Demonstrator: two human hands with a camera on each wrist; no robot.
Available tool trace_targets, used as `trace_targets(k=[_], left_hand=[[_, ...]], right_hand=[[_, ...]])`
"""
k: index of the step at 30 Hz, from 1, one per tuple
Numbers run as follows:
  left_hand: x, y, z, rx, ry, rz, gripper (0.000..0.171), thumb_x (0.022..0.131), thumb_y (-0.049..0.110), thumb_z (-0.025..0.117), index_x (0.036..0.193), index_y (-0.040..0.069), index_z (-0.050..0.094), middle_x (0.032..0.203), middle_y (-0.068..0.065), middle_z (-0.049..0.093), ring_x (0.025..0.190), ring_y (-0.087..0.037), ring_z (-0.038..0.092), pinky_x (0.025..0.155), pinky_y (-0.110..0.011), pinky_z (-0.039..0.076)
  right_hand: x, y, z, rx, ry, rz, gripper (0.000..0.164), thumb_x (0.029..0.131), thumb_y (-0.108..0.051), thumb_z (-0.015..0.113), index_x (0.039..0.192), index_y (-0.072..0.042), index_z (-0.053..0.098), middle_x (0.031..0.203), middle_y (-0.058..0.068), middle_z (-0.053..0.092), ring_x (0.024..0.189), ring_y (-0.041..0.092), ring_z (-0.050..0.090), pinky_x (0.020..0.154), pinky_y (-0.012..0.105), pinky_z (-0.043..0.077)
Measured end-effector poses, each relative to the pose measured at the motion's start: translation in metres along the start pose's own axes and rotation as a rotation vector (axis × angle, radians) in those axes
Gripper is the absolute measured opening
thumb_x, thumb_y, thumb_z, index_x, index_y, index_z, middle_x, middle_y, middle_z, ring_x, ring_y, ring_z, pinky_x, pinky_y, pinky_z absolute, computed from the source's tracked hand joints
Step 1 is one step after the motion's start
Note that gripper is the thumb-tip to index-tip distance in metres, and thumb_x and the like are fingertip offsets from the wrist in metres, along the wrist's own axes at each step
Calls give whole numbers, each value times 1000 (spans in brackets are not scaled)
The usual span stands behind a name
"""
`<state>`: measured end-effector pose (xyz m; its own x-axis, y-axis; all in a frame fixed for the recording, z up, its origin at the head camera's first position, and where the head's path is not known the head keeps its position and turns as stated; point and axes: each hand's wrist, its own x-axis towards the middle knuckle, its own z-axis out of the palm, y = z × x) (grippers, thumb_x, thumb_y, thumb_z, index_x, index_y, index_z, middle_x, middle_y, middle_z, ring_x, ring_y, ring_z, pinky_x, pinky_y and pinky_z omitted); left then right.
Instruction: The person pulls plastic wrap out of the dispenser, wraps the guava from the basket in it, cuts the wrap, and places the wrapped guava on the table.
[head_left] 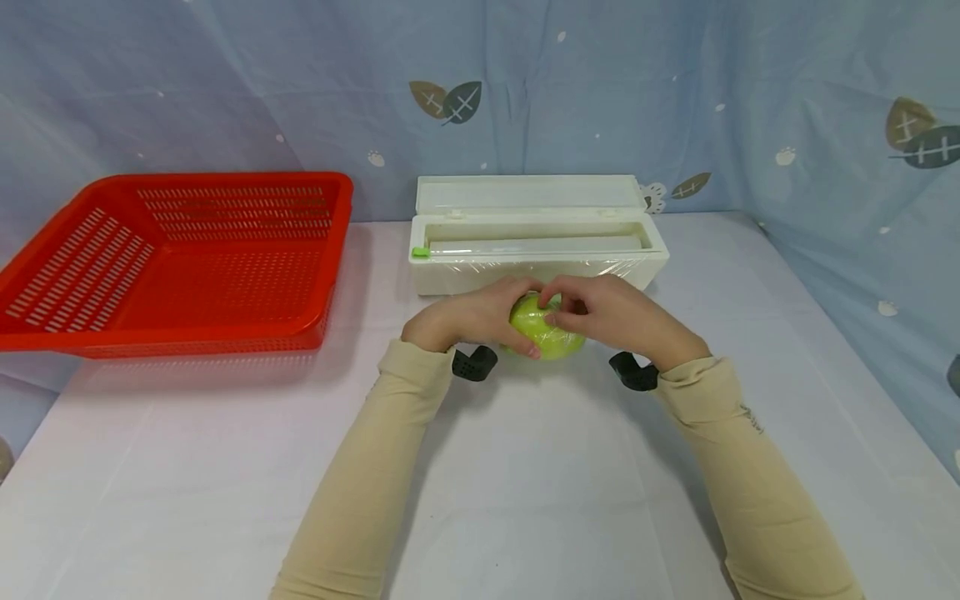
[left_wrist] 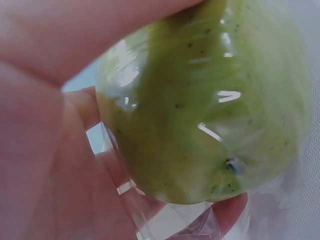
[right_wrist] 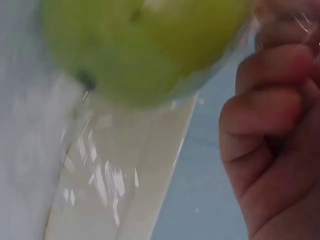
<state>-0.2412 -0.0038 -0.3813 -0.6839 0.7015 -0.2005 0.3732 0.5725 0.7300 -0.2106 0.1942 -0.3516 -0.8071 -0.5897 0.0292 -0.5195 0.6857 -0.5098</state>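
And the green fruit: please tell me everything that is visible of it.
The green fruit is rounded and yellow-green, with small dark specks and a larger dark spot. Clear, glossy film covers it, creased and partly loose. It is in front of the white box; the left hand grips it, and the right hand pinches film at its top.

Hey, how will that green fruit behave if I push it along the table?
The green fruit would probably roll, given its rounded shape. Its shiny plastic film may feel slippery, and the loose, wrinkled part looks floppy, so it might drag or crumple.
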Motion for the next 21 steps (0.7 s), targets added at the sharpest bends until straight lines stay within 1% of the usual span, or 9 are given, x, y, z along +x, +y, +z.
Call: trace_targets(k=[2, 4, 6, 9, 13, 17, 20, 21], left_hand=[[1, 0, 0, 2, 4, 4, 79, 66, 33, 78, 130, 17, 34, 122, 1, 36, 101, -13, 39, 80, -25, 39], [1, 0, 0, 0, 9, 4, 79, 66, 33, 78, 129, 16, 34, 122, 1, 35, 102, -13, 38, 80, -25, 38], [1, -1, 0, -4, 15, 5, 79, 66, 33, 79, 129, 15, 35, 121, 1, 36, 102, -13, 38, 80, -25, 39], [1, -1, 0, -16, 18, 4, 80, 65, 32, 79, 128, 13, 35, 120, 0, 37, 101, -13, 39, 80, -25, 39], [0, -3, 0, -62, 14, 4, 80, 65, 30, 80, 127, 13, 34, 117, -1, 40, 99, -14, 43, 80, -25, 40], [1, -5, -1, -105, 10, 6, 78, 65, 29, 79, 127, 12, 34, 116, -2, 44, 99, -14, 46, 81, -25, 40], [1, -7, -2, -131, 12, -6, 77, 66, 29, 79, 127, 12, 34, 117, -2, 44, 100, -14, 46, 81, -25, 41], [0, -7, -2, -139, 13, -12, 77, 66, 29, 79, 126, 13, 34, 117, -1, 44, 100, -14, 46, 80, -24, 42]], right_hand=[[0, -3, 1, -24, 37, -29, 11, 86, -19, 59, 98, -19, 61, 67, -5, 53, 57, 12, 46, 54, 29, 40], [0, -7, 2, -21, 78, -56, 11, 86, -14, 58, 95, -18, 62, 69, -6, 54, 60, 11, 46, 56, 28, 40], [0, -10, 3, -4, 107, -74, 11, 86, -12, 57, 93, -18, 63, 70, -6, 54, 61, 11, 47, 56, 28, 40], [0, -11, 5, 52, 123, -75, 9, 86, -12, 58, 91, -17, 63, 70, -5, 55, 62, 11, 47, 56, 28, 40], [0, -8, 5, 185, 113, -19, 7, 85, -11, 58, 88, -16, 62, 72, -3, 58, 65, 12, 52, 58, 28, 43], [1, -1, 3, 335, 91, 54, 6, 85, -9, 59, 89, -13, 61, 80, 0, 62, 74, 14, 58, 68, 30, 47], [2, 3, 2, 405, 80, 96, 5, 85, -9, 58, 88, -12, 61, 82, 5, 61, 75, 17, 61, 70, 32, 49], [2, 3, 1, 413, 77, 108, 5, 85, -9, 58, 88, -11, 61, 82, 6, 60, 74, 18, 61, 70, 33, 49]])
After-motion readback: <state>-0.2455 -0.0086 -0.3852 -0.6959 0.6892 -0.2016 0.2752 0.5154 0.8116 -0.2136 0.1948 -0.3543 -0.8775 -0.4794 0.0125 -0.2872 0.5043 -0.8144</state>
